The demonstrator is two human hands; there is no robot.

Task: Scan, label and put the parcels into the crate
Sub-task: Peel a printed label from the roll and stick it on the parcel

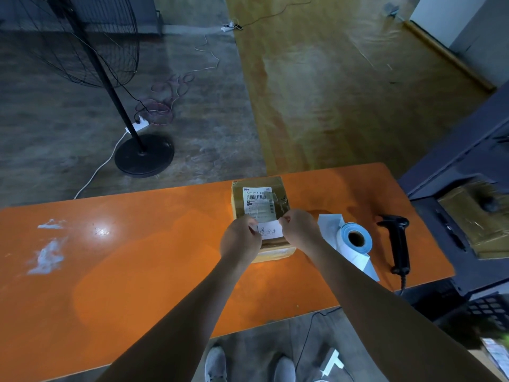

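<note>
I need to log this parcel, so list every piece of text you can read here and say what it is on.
"862-E14-00": top line of the shipping label on the cardboard parcel; what follows is unclear.
Barcodes and small print below it: too small to read.
White sticker pinched by the left hand and right hand: handwritten characters, too blurred to read.
Label roll, scanner: no text visible.

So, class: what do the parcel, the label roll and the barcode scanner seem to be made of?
Parcel: matte brown cardboard, with glossy clear tape catching light. Label roll: paper, bluish-white, wound in layers; backing finish unclear. Barcode scanner: probably moulded black plastic, slightly shiny.
</note>
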